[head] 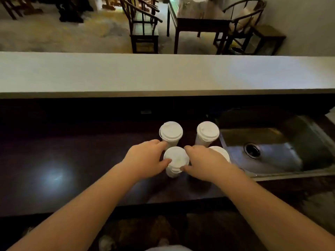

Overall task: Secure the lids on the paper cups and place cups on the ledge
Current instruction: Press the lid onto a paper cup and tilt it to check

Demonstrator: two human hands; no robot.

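Several white paper cups with white lids stand in a cluster on the dark counter (72, 160). The near-left cup (175, 157) sits between my hands. My left hand (145, 158) touches its left side and lid rim with thumb and fingers. From the other side, my right hand (204, 160) grips the same lid rim. Behind it stand the far-left cup (170, 132) and the far-right cup (207, 132). A near-right cup (222, 151) is mostly hidden behind my right hand. The pale ledge (163, 73) runs across above the counter.
A steel sink (272, 156) with a drain is set into the counter just right of the cups. Beyond the ledge, on a lower floor, stand wooden chairs (143, 24) and a dark table (197, 24).
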